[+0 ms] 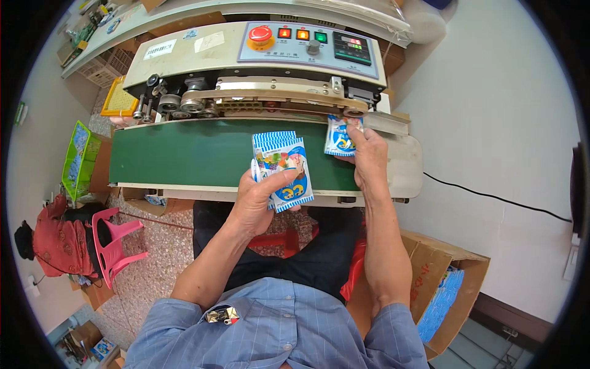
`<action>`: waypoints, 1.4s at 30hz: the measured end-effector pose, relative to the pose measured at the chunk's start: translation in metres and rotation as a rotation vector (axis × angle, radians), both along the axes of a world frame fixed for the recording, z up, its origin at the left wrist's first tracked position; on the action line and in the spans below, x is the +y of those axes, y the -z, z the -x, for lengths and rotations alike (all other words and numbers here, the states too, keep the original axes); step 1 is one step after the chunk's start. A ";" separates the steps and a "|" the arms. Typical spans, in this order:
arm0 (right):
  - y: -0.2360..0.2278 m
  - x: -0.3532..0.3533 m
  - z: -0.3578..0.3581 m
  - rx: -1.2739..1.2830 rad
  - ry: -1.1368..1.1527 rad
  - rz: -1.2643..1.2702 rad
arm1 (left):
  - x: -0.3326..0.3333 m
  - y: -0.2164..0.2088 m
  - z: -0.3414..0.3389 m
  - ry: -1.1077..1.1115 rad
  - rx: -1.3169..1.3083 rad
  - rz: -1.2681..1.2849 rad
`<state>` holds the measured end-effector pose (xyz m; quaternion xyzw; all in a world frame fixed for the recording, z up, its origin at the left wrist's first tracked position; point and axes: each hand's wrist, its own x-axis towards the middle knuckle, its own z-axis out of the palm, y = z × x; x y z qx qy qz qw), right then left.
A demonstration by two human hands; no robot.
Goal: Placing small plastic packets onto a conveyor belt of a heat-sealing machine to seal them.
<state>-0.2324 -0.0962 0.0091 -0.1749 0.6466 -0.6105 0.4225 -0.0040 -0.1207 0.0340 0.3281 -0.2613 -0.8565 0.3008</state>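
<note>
Before me stands a band sealing machine (203, 52) with a green conveyor belt (184, 154). My left hand (255, 200) is closed around a small stack of blue-and-white printed packets (284, 163), thumb across the front one, held over the belt's near edge. At the right end of the belt, my right hand (369, 154) pinches a single similar packet (340, 136). That packet's upper edge is at the sealing machine's band, beside the round roller (354, 112). Whether its edge is inside the band cannot be made out.
A red stop button (260, 34) and lit switches sit on the control panel. A cardboard box (424, 270) with blue-and-white packets stands at lower right. At left are a green basket (76, 161) and a pink plastic chair (117, 240). A black cable (491, 195) runs along the right wall.
</note>
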 end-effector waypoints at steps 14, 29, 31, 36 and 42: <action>-0.015 0.049 -0.086 -0.286 -0.406 0.100 | 0.000 0.007 -0.024 -0.072 0.014 0.062; -0.017 0.054 0.016 0.030 0.065 0.019 | 0.006 0.001 0.001 0.033 -0.009 0.057; -0.011 0.043 0.025 0.043 0.041 0.009 | 0.005 -0.003 0.004 0.026 -0.033 0.066; -0.010 0.016 0.014 0.017 -0.054 -0.063 | -0.001 0.001 0.002 0.000 -0.052 0.075; -0.018 -0.006 -0.029 0.076 -0.129 -0.108 | -0.004 0.000 -0.001 -0.119 -0.079 0.073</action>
